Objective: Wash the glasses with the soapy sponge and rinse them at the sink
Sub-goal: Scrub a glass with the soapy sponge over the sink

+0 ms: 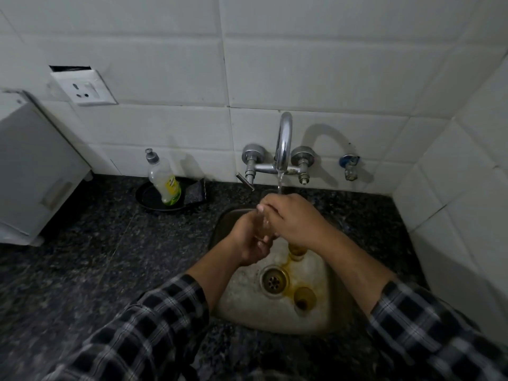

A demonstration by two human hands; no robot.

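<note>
Over the steel sink (308,323), both hands hold a clear glass (265,224) under the water running from the tap (284,141). My left hand (248,237) grips its lower part from the left. My right hand (291,218) curls over its upper part, fingers wrapped round the rim side. Most of the glass is hidden by the hands. Two amber glasses stand in the sink: one (296,252) partly under my right wrist, the other (304,298) right of the drain (273,281). A dark sponge (196,193) lies in a black dish (147,198).
A dish-soap bottle (164,185) stands in the black dish left of the tap. A grey appliance (35,171) sits at the far left on the dark granite counter (110,257). A small side valve (349,167) projects from the tiled wall.
</note>
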